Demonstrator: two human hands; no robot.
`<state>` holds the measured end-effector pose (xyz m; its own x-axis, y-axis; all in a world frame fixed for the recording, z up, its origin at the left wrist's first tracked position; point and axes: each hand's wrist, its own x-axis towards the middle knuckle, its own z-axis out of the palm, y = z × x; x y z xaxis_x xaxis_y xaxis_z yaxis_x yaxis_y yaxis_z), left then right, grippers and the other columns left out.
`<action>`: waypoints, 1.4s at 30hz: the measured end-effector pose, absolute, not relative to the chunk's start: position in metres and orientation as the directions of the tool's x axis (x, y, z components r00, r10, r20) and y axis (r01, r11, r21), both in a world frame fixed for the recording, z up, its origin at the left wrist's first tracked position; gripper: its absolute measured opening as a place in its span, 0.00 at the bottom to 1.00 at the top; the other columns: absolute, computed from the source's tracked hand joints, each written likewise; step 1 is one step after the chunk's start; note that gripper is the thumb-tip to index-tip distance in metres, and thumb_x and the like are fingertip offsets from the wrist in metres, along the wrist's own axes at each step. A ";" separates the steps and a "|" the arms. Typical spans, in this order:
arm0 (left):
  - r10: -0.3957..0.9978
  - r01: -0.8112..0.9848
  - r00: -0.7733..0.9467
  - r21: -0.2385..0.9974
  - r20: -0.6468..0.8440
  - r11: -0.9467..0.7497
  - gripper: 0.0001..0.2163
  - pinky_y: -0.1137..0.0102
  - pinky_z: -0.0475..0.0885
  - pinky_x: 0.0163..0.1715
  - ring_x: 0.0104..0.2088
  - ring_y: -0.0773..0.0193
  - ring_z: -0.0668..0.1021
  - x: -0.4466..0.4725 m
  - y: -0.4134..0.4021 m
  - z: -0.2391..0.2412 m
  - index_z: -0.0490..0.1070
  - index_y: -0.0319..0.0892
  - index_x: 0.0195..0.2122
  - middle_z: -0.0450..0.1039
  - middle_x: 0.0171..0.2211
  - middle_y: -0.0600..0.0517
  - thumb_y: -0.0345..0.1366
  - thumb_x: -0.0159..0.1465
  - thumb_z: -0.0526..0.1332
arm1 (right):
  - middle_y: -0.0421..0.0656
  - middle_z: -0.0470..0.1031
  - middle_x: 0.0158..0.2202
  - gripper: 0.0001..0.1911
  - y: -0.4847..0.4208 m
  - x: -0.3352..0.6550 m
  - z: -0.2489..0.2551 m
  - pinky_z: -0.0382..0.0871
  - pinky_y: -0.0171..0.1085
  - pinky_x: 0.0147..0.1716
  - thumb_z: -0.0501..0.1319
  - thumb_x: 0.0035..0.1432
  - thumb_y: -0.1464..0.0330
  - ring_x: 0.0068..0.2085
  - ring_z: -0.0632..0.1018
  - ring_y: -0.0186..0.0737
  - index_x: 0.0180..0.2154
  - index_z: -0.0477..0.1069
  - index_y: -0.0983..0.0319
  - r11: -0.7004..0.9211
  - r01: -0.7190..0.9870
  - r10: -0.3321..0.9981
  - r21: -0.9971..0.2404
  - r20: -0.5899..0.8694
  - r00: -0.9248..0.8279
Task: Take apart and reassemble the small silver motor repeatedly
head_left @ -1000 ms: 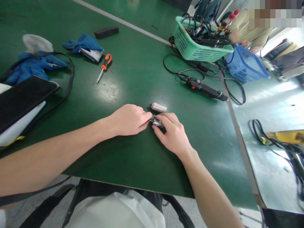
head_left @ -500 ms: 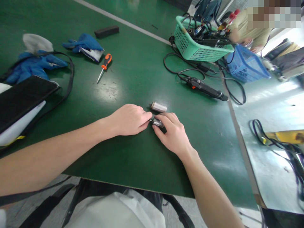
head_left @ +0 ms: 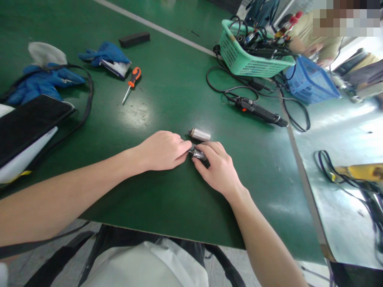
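Green tabletop (head_left: 167, 91) is lying open around both hands, its near edge running just below the wrists. Left hand (head_left: 161, 150) and right hand (head_left: 218, 167) are meeting fingertip to fingertip, both pinching a small metal part (head_left: 198, 154) between them, while a silver cylinder (head_left: 200, 134) is resting just beyond.

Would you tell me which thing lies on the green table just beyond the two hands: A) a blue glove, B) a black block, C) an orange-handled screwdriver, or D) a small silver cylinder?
D: the small silver cylinder lies just past the left hand and right hand.
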<state>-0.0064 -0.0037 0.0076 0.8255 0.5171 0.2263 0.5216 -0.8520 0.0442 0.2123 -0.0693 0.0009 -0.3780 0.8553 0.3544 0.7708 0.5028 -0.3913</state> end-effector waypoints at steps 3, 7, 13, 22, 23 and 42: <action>0.518 0.523 0.824 0.045 0.229 -0.851 0.10 0.67 0.68 0.30 0.29 0.59 0.79 -0.006 -0.004 0.009 0.75 0.40 0.37 0.77 0.29 0.48 0.38 0.70 0.57 | 0.50 0.78 0.49 0.12 -0.069 0.213 0.001 0.75 0.54 0.53 0.61 0.68 0.68 0.50 0.77 0.53 0.52 0.74 0.59 0.502 0.771 0.856 -0.392 0.351 -0.378; 0.522 0.526 0.824 0.045 0.223 -0.849 0.10 0.66 0.68 0.29 0.29 0.58 0.80 -0.006 -0.004 0.009 0.75 0.40 0.37 0.77 0.29 0.48 0.37 0.70 0.56 | 0.50 0.78 0.49 0.12 -0.069 0.213 0.001 0.75 0.54 0.53 0.61 0.68 0.68 0.50 0.77 0.53 0.52 0.74 0.58 0.502 0.769 0.857 -0.397 0.351 -0.378; 0.518 0.523 0.825 0.042 0.224 -0.851 0.10 0.66 0.68 0.29 0.29 0.58 0.80 -0.007 -0.004 0.007 0.75 0.40 0.37 0.77 0.29 0.48 0.38 0.70 0.56 | 0.51 0.78 0.49 0.12 -0.070 0.213 0.002 0.75 0.53 0.53 0.61 0.68 0.68 0.50 0.76 0.52 0.52 0.73 0.60 0.505 0.766 0.854 -0.397 0.354 -0.380; 0.521 0.527 0.824 0.038 0.221 -0.849 0.10 0.66 0.68 0.30 0.29 0.58 0.80 -0.007 -0.004 0.008 0.74 0.40 0.36 0.77 0.29 0.48 0.37 0.70 0.57 | 0.50 0.78 0.49 0.12 -0.070 0.212 0.001 0.75 0.53 0.53 0.61 0.68 0.68 0.51 0.76 0.52 0.52 0.73 0.60 0.504 0.767 0.855 -0.397 0.355 -0.378; 0.522 0.528 0.824 0.038 0.219 -0.849 0.10 0.66 0.68 0.30 0.29 0.58 0.80 -0.007 -0.004 0.008 0.74 0.40 0.36 0.77 0.29 0.48 0.37 0.70 0.57 | 0.50 0.78 0.49 0.12 -0.070 0.212 0.001 0.75 0.52 0.53 0.61 0.68 0.68 0.51 0.76 0.52 0.52 0.73 0.60 0.505 0.767 0.855 -0.396 0.356 -0.378; 0.537 0.537 0.823 0.052 0.184 -0.842 0.10 0.65 0.67 0.30 0.30 0.57 0.80 -0.006 -0.003 0.007 0.74 0.41 0.36 0.77 0.29 0.48 0.38 0.71 0.57 | 0.51 0.78 0.48 0.11 -0.070 0.213 0.000 0.75 0.51 0.52 0.61 0.67 0.70 0.50 0.76 0.52 0.50 0.73 0.62 0.504 0.772 0.852 -0.387 0.367 -0.372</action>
<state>-0.0063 -0.0034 0.0071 0.8234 0.5370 0.1835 0.5373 -0.8418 0.0524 0.2133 -0.0698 -0.0002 -0.3722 0.8523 0.3674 0.7723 0.5040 -0.3867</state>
